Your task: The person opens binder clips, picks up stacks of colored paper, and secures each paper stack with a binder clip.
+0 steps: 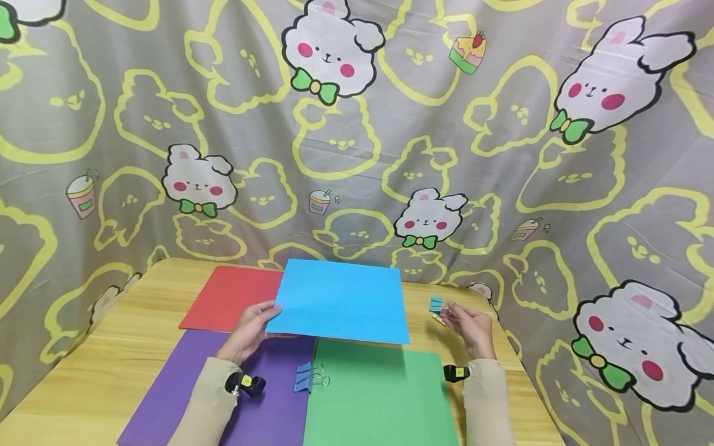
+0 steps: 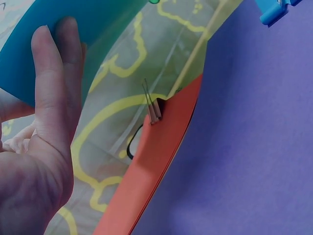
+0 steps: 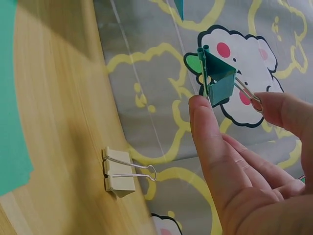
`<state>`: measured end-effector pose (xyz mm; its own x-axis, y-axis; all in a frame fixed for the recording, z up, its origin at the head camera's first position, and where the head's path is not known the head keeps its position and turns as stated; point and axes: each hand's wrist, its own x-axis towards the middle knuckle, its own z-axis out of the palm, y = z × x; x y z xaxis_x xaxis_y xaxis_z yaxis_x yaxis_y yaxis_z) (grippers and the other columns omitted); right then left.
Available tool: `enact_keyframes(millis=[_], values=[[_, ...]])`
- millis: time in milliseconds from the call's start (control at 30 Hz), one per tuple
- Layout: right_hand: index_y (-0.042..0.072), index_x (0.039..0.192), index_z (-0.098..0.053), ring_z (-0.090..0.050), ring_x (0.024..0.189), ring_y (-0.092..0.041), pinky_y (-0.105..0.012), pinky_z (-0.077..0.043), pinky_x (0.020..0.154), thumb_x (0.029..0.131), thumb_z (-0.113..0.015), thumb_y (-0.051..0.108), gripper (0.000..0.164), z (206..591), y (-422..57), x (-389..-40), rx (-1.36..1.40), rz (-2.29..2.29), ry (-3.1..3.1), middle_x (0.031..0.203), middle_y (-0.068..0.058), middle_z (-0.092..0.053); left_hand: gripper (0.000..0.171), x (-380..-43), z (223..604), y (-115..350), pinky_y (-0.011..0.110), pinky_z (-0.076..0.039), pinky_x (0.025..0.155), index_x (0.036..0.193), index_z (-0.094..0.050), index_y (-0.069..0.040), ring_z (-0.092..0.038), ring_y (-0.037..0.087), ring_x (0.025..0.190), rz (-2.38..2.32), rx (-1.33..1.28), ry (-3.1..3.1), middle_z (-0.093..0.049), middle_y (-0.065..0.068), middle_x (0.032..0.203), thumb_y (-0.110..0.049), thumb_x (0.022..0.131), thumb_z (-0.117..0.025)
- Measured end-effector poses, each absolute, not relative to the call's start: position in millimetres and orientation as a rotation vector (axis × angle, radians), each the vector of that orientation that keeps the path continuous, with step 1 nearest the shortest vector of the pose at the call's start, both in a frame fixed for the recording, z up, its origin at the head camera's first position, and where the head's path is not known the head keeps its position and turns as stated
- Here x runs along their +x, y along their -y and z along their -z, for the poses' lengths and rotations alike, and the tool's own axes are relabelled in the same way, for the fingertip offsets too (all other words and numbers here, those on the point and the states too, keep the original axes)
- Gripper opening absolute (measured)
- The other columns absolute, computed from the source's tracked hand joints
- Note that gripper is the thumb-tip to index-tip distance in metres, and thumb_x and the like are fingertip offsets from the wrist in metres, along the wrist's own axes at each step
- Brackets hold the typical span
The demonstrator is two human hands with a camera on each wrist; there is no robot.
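Plainly, the left hand [image 1: 252, 328] has its grip clamped on the left edge of the blue sheet [image 1: 340, 300], above the desk [image 1: 83, 371], while the right hand [image 1: 471, 327] pinches the teal clip [image 1: 437, 304] by its wire handles. Lower down lie a purple sheet [image 1: 279, 415], a green sheet [image 1: 379, 396] and a red sheet [image 1: 234, 297], with a blue clip [image 1: 303, 378] where purple meets green.

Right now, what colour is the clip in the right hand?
Teal; the clip shows best in right wrist view.
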<state>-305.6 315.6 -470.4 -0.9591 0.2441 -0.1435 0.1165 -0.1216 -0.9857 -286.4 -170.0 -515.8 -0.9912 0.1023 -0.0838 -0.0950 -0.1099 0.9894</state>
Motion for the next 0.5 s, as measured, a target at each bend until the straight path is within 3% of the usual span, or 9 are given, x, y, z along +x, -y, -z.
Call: enact_keyframes(millis=[200, 333, 500], values=[[-0.002, 0.108, -0.070, -0.075, 0.079, -0.012, -0.025, -0.059, 0.081, 0.089, -0.074, 0.025, 0.033, 469.2, -315.7, -304.1, -0.420, -2.249, 2.013, 0.078, -0.002, -0.076, 0.061, -286.4, 515.3, 169.7, 0.037, -0.054, 0.087, 0.149, -0.029, 0.007, -0.052, -0.002, 0.102, -2.261, 0.008, -1.991, -0.048, 0.000, 0.120, -0.022, 0.101, -0.054], [-0.004, 0.112, -0.068, -0.075, 0.080, -0.012, -0.025, -0.058, 0.082, 0.089, -0.074, 0.025, 0.038, 468.4, -315.5, -303.5, -0.417, -2.253, 2.014, 0.079, -0.002, -0.076, 0.060, -285.3, 514.6, 169.8, 0.035, -0.055, 0.083, 0.149, -0.028, 0.008, -0.057, -0.001, 0.095, -2.266, 0.032, -1.971, -0.054, -0.006, 0.108, -0.021, 0.102, -0.052], [-0.008, 0.122, -0.062, -0.075, 0.082, -0.012, -0.025, -0.058, 0.083, 0.089, -0.074, 0.025, 0.049, 466.7, -315.9, -302.4, -0.405, -2.271, 2.009, 0.082, -0.002, -0.077, 0.060, -284.8, 513.1, 168.6, 0.036, -0.055, 0.084, 0.149, -0.028, 0.008, -0.058, 0.000, 0.094, -2.260, 0.043, -1.979, -0.055, -0.008, 0.104, -0.021, 0.102, -0.052]])
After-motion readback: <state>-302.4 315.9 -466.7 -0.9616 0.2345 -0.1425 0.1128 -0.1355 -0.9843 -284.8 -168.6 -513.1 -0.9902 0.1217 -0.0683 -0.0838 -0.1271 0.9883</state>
